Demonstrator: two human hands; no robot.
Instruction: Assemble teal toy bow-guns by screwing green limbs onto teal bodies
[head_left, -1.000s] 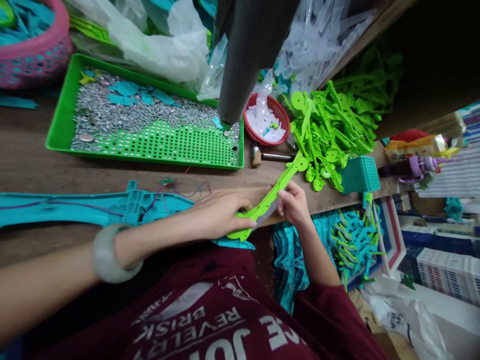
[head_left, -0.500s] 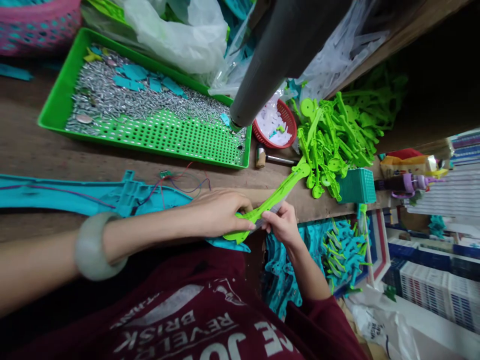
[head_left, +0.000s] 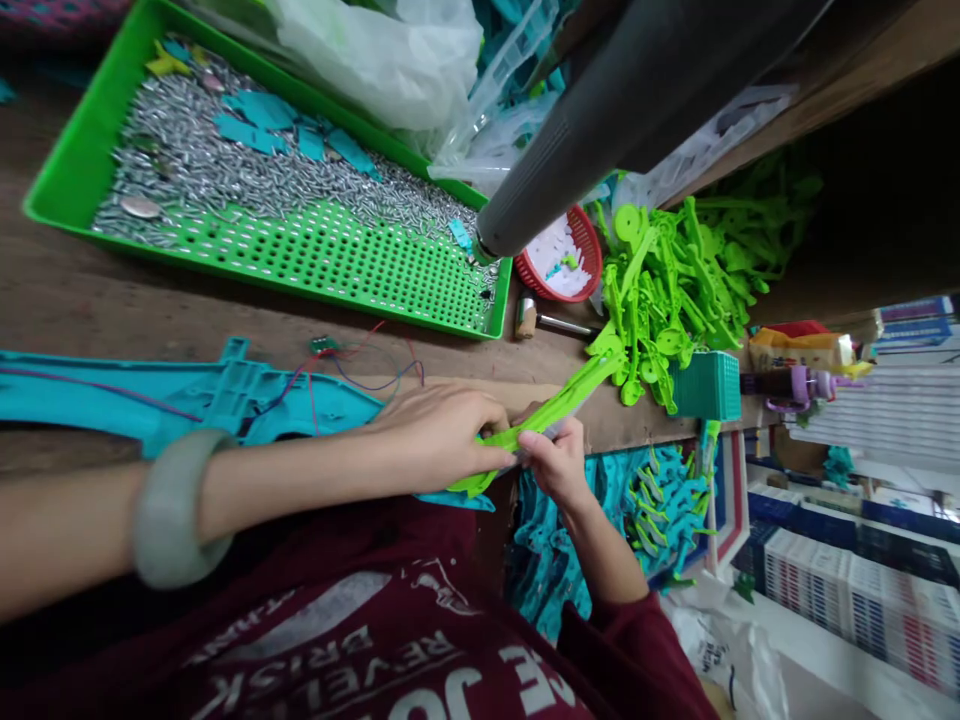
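Note:
A long bright green plastic piece [head_left: 574, 392] with a grey strip along its lower side slants between my two hands. My left hand [head_left: 442, 430], its wrist wearing a pale bangle, is closed on the lower end. My right hand [head_left: 559, 462] pinches the middle from below, thumb on top. The piece's far end reaches the pile of similar green plastic parts [head_left: 675, 290]. Beside my left forearm lies a long blue plastic shell [head_left: 180, 395] with thin wires and a small circuit board [head_left: 324, 345]. A blue tip [head_left: 457, 500] shows under my left hand.
A green perforated tray [head_left: 300, 268] holds many small screws and blue bits. A thick grey cylinder [head_left: 555, 150] slants down over its right corner. Nearby are a red basket [head_left: 589, 245], a small hammer-like tool [head_left: 526, 318] and a teal box [head_left: 705, 385]. Stacked blue parts [head_left: 551, 545] sit below the table edge.
The view has shifted a little, so the tray looks larger and further left. Both hands keep their hold on the green piece, with fingers shifted slightly.

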